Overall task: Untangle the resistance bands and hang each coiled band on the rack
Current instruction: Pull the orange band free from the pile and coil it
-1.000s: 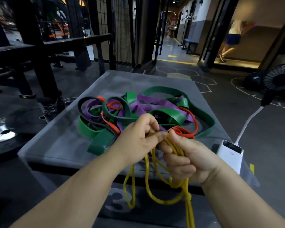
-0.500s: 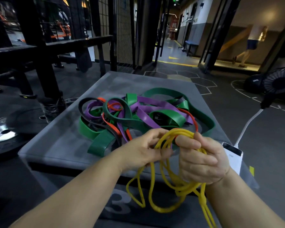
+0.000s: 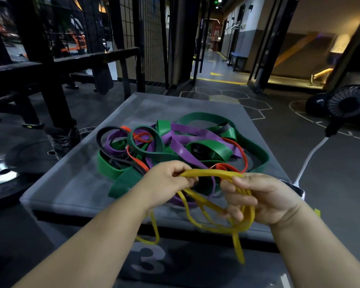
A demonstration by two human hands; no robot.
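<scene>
A thin yellow band (image 3: 208, 174) stretches between my two hands above the near edge of a grey padded box (image 3: 75, 179). My left hand (image 3: 166, 181) pinches one end of its strands. My right hand (image 3: 258, 198) has several yellow loops wound around its fingers, and loose loops hang below toward the box front. Behind my hands a tangled pile of green, purple, orange and black bands (image 3: 175, 146) lies on the box top. No rack for hanging is recognisable.
A black metal frame (image 3: 50, 65) and weight plates (image 3: 0, 175) stand at the left. At the right are a white power bank (image 3: 295, 188) with a cable, a small black fan (image 3: 349, 102) and a dark ball (image 3: 318, 104). A person's leg shows far right.
My hands have drawn apart, pulling the yellow strands out flat between them. The hanging loops shifted right under my right hand. The pile has not moved.
</scene>
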